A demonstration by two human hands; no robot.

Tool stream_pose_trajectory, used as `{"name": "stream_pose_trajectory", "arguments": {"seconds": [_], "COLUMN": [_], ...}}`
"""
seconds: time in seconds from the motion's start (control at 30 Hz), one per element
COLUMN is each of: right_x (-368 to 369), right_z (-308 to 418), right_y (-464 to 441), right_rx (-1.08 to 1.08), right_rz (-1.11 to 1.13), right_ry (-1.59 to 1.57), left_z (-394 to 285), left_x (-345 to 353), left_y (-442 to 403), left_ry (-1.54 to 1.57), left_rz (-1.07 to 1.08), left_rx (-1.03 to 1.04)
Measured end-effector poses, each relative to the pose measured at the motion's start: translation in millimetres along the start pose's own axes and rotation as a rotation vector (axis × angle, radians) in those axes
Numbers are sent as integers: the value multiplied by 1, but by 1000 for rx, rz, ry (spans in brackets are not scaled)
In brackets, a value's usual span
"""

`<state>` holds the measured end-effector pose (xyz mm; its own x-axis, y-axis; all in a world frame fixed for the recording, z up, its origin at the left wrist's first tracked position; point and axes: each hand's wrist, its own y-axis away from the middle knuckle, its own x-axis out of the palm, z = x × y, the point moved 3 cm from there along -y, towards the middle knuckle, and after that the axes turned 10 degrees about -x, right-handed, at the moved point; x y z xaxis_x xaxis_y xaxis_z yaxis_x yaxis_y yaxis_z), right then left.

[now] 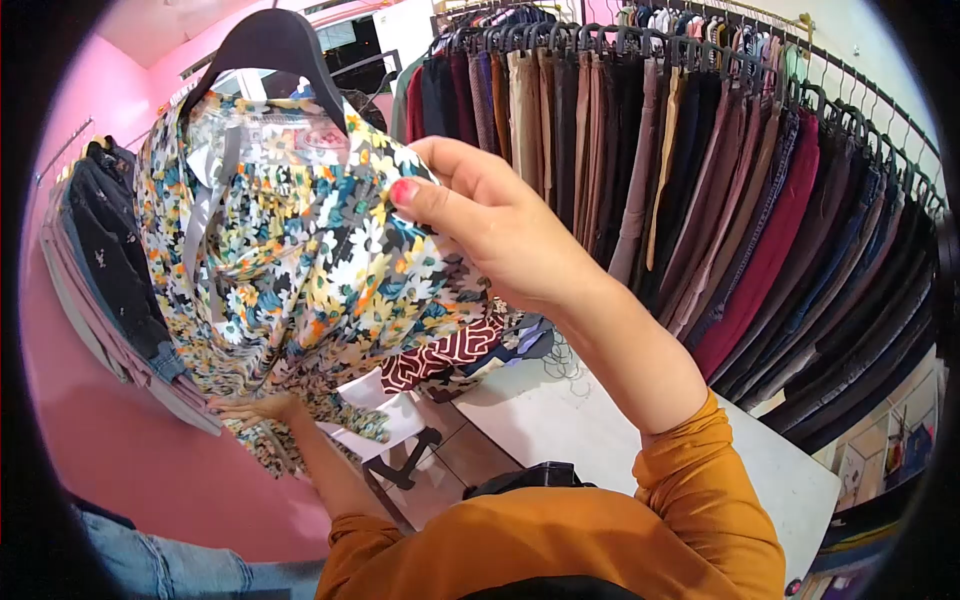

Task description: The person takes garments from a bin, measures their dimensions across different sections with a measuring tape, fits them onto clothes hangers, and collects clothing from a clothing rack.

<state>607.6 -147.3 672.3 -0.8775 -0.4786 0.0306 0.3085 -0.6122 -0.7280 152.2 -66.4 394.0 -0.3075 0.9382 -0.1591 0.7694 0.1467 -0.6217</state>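
A floral blouse (330, 235) in white, yellow, orange, teal and black hangs on a black hanger (268, 45) in front of me. Its neckline, with a label inside and a grey ribbon tie, faces me. My right hand (485, 215) pinches the blouse at its right shoulder, thumb in front and the other fingers behind and partly hidden. Lower down, my left hand (258, 408) lies against the gathered fabric with its fingers stretched out to the left. What holds up the hanger's top is out of view.
Trousers (590, 130) hang on a long rack at the back and right. A white table (640, 410) stands before me, with a patterned maroon garment (440, 360) at its far left. A loose black hanger (408, 462) lies low. Denim clothes (105, 230) hang along the pink wall (255, 520).
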Motion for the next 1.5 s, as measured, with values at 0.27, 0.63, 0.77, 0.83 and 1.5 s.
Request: {"name": "stream_pose_trajectory", "arguments": {"seconds": [0.27,0.63,0.77,0.83,1.5], "right_x": [-37,-105,-115,-125,-167], "right_z": [-115,-283,-333,-356,-504], "right_y": [2,119,188,233,163], "right_rx": [89,662,741,765,905], "right_rz": [-115,-390,-690,-887,44], "right_ry": [-127,17,18,53,1674], "left_z": [-98,-251,-308,-281,-46], "left_x": [4,299,334,361,321], "left_y": [-48,-20,109,188,348], "left_ry": [740,1162,794,249,127], "left_rz": [-43,831,960,1069,1511], "left_rx": [360,283,872,1177,688]}}
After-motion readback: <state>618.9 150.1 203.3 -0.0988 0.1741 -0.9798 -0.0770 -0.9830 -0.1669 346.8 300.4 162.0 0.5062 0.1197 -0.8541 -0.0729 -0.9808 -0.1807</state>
